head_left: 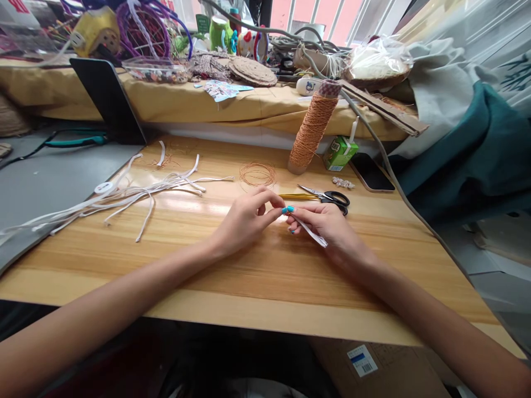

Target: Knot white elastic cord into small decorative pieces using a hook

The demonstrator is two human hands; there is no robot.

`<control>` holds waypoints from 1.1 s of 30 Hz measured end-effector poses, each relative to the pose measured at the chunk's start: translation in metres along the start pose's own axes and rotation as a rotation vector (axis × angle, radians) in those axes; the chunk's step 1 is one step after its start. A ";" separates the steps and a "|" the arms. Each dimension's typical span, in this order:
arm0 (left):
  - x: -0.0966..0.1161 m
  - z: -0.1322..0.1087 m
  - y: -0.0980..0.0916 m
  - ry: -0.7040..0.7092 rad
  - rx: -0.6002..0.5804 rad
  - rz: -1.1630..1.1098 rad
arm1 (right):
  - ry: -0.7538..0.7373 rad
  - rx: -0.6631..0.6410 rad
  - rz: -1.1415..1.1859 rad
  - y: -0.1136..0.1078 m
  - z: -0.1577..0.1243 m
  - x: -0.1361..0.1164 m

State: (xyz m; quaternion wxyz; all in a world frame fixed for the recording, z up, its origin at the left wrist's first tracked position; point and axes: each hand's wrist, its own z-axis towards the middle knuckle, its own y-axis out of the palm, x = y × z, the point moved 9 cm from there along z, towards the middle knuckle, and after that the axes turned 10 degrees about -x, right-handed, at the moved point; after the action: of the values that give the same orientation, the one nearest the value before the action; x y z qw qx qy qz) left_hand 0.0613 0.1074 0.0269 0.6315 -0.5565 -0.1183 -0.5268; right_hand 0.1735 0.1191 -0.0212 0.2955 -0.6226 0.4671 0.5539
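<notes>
Above the middle of the wooden table, my two hands meet at the fingertips. A short white strip point(312, 232), cord-like and folded or bundled, is pinched by my right hand point(326, 224) and slants down toward the palm. At the strip's upper end, my left hand point(249, 218) closes thumb and forefinger in a pinch; whatever lies between them is too small to make out. Just beyond my right hand lie black-handled scissors point(337, 200), with a thin gold-coloured tool point(296, 196) alongside the blades. A loose coil of thin orange-brown cord point(257, 174) rests past my left hand.
White cords point(124, 200) spread across the table's left side. A cone of orange twine point(312, 130) stands at the back, beside a green drink carton point(340, 153) and a phone point(372, 172). A tablet point(108, 99) leans at back left. A grey cable point(392, 174) runs down the right.
</notes>
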 end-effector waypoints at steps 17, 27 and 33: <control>-0.042 -0.016 0.020 -0.515 0.062 -0.713 | -0.253 0.049 -0.233 0.003 -0.007 -0.020; -0.037 -0.014 0.025 -0.465 0.038 -0.866 | -0.413 0.139 -0.487 0.003 -0.014 -0.027; -0.037 -0.013 0.028 -0.448 0.073 -0.981 | -0.410 0.140 -0.509 0.002 -0.013 -0.026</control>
State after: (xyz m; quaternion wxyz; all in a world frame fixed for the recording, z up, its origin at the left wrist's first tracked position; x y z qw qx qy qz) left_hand 0.0623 0.1114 -0.0207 0.2896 -0.5124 -0.5143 -0.6238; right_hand 0.1784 0.1134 0.0072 0.5543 -0.5729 0.2645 0.5427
